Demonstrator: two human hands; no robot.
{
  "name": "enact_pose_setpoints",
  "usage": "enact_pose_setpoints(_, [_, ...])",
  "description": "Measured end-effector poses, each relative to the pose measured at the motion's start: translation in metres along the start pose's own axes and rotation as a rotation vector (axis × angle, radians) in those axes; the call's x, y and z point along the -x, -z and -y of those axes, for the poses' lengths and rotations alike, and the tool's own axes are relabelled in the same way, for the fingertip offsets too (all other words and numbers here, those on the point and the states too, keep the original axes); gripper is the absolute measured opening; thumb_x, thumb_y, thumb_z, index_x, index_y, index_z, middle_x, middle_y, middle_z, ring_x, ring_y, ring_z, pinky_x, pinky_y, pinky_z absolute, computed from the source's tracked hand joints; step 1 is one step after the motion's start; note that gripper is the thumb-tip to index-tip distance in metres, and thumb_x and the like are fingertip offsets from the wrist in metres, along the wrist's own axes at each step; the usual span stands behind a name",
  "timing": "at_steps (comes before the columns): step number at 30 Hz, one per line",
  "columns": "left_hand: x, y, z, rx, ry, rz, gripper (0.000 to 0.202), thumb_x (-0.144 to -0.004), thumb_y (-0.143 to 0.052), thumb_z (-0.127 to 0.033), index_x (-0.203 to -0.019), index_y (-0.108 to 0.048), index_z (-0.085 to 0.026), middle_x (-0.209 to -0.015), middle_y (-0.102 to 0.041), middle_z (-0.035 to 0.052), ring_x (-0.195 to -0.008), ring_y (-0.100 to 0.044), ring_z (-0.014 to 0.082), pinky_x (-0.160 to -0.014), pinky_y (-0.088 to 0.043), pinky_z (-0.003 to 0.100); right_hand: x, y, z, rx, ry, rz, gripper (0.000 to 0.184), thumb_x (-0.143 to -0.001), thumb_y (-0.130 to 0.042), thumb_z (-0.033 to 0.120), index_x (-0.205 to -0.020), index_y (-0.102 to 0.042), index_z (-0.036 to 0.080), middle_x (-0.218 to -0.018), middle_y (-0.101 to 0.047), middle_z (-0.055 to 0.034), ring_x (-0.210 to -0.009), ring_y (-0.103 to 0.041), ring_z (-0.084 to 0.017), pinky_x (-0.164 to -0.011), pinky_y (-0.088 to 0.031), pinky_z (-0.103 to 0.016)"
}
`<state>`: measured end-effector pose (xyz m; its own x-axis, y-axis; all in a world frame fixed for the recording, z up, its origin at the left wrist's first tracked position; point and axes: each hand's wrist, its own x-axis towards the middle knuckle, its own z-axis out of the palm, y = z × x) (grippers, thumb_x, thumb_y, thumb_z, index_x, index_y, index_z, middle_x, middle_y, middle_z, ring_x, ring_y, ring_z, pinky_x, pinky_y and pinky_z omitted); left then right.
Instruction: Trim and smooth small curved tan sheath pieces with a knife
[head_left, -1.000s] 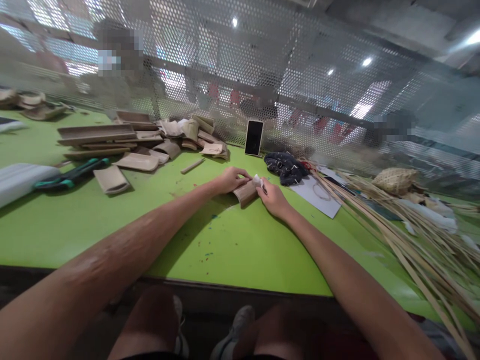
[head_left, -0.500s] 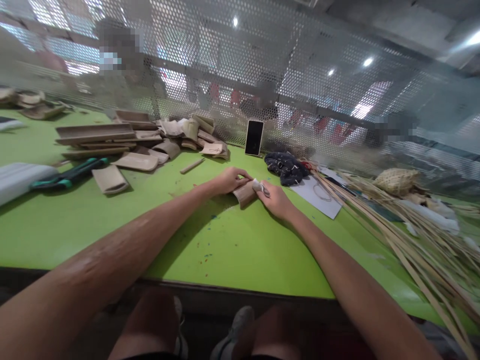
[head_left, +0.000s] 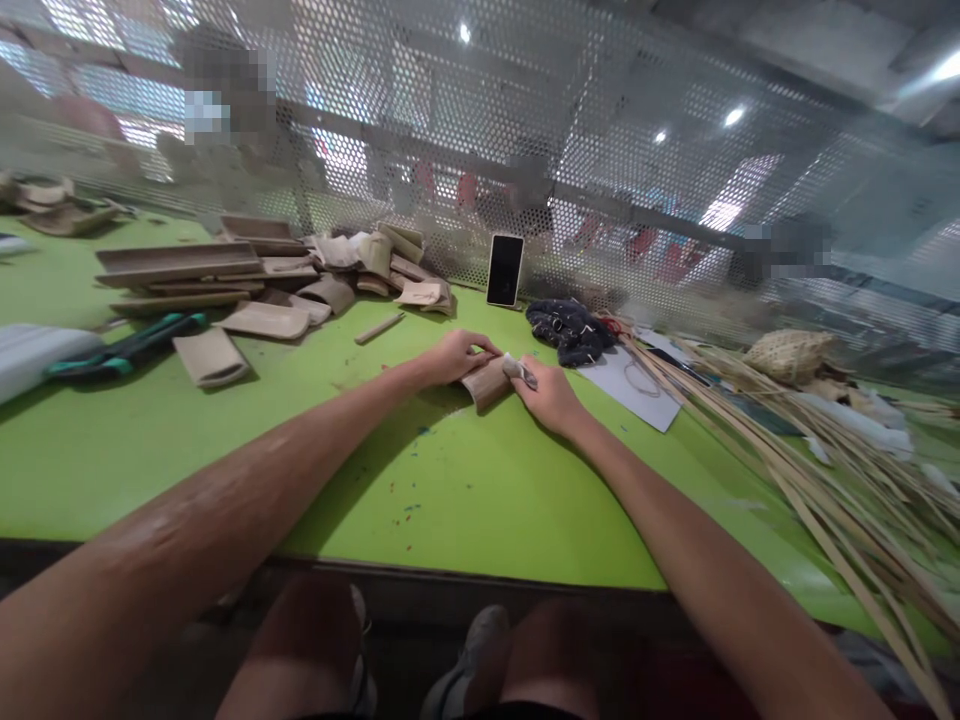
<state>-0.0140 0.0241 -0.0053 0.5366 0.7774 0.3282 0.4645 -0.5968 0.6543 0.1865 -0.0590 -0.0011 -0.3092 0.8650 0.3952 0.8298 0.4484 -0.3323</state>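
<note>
A short curved bamboo piece (head_left: 486, 381) lies on the green table (head_left: 225, 450) in the middle of the view. My left hand (head_left: 452, 356) rests on its far left end with fingers curled over it, holding it down. My right hand (head_left: 551, 395) is closed round a small whitish pad (head_left: 517, 368), which presses on the right end of the bamboo piece. What the pad is made of I cannot make out.
A heap of bamboo slabs and troughs (head_left: 247, 280) lies at the back left, with a green-handled tool (head_left: 124, 345) beside it. A phone (head_left: 505, 270) leans on the perforated metal screen. A dark cloth (head_left: 570, 328), a paper sheet (head_left: 634, 382), long bamboo strips (head_left: 825, 480) and a woven basket (head_left: 791, 355) fill the right.
Both hands stay on the bamboo piece; the right hand with the pad has shifted slightly along its end. The view has tipped down a little.
</note>
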Motion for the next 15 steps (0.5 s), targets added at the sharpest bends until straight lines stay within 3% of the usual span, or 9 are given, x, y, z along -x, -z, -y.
enact_pose_setpoints(3, [0.0004,-0.0002,-0.0001,0.017,0.011,0.011,0.027,-0.088,-0.058,-0.025,-0.106,-0.077,-0.016,-0.086,-0.075,0.0069,-0.071,-0.062,0.0159,-0.066,-0.045,0.025,-0.0004,-0.0015,0.0006,-0.004,0.044,0.041,0.008,-0.092,-0.053,0.023,-0.088,-0.059,0.02,-0.068,-0.061,-0.0001,-0.06,-0.049,-0.015,-0.06,-0.031,-0.025])
enact_pose_setpoints(9, [-0.0001,-0.0004,0.0006,-0.007,0.002,-0.015,0.028,-0.086,-0.058,-0.024,-0.104,-0.077,-0.016,-0.093,-0.076,0.0086,-0.077,-0.064,0.0173,-0.068,-0.046,0.026,-0.0007,-0.0026,0.0009,0.102,-0.043,0.004,0.008,-0.092,-0.053,0.021,-0.091,-0.061,0.018,-0.068,-0.062,-0.0019,-0.059,-0.049,-0.016,-0.058,-0.03,-0.025])
enact_pose_setpoints(13, [-0.0001,-0.0012,0.0025,0.013,0.007,-0.005,0.032,-0.085,-0.057,-0.029,-0.107,-0.077,-0.015,-0.082,-0.075,0.0075,-0.068,-0.062,0.0166,-0.062,-0.045,0.025,0.0014,-0.004,0.0061,0.119,0.031,0.038,0.009,-0.092,-0.054,0.021,-0.091,-0.062,0.019,-0.071,-0.065,-0.0033,-0.06,-0.051,-0.016,-0.06,-0.031,-0.026])
enact_pose_setpoints(15, [-0.0001,-0.0013,0.0038,0.016,0.001,-0.018,0.032,-0.084,-0.057,-0.029,-0.106,-0.077,-0.015,-0.08,-0.074,0.0073,-0.067,-0.061,0.016,-0.062,-0.045,0.025,0.0008,-0.0041,0.0065,0.147,0.004,0.018,0.01,-0.092,-0.054,0.021,-0.089,-0.062,0.019,-0.07,-0.064,-0.0034,-0.06,-0.05,-0.016,-0.059,-0.03,-0.026])
